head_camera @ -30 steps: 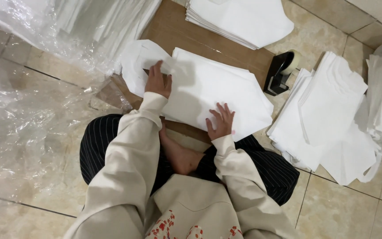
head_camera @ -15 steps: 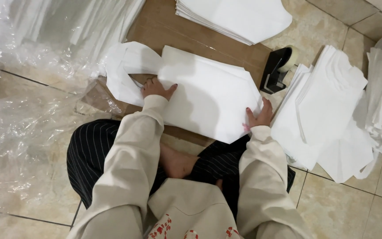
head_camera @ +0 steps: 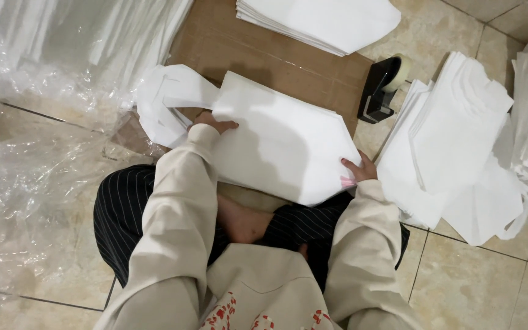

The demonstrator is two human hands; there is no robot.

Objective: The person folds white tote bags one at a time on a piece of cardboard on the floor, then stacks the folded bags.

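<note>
The person sits on the tiled floor (head_camera: 472, 287) w/ a stack of white bags (head_camera: 282, 143) lying flat on a brown cardboard sheet (head_camera: 264, 55), just in front of the knees. The long axis of the stack runs approx. from 10 o'clock to 4 o'clock in the view, the handle loops (head_camera: 160, 98) at the 10 o'clock end. The left hand (head_camera: 212, 121) lies on the stack near the handle end, fingers bent and pressing down on the top bag, not closed around anything as far as one can see. The right hand (head_camera: 359, 170) is at the opposite corner, approx. 4 o'clock from stack centre, fingers curled on the edge; if they pinch the edge or only push against it, cannot tell. So the stack lies between both hands, and each hand touches one end; neither is clearly nearer. At 1 o'clock from the stack stands a black tape dispenser (head_camera: 383, 85), apart from it. A second bag pile (head_camera: 319, 21) is at 12 o'clock, more bags (head_camera: 459, 134) at 3 o'clock, and crumpled clear plastic film (head_camera: 32, 153) at 9 o'clock.
</note>
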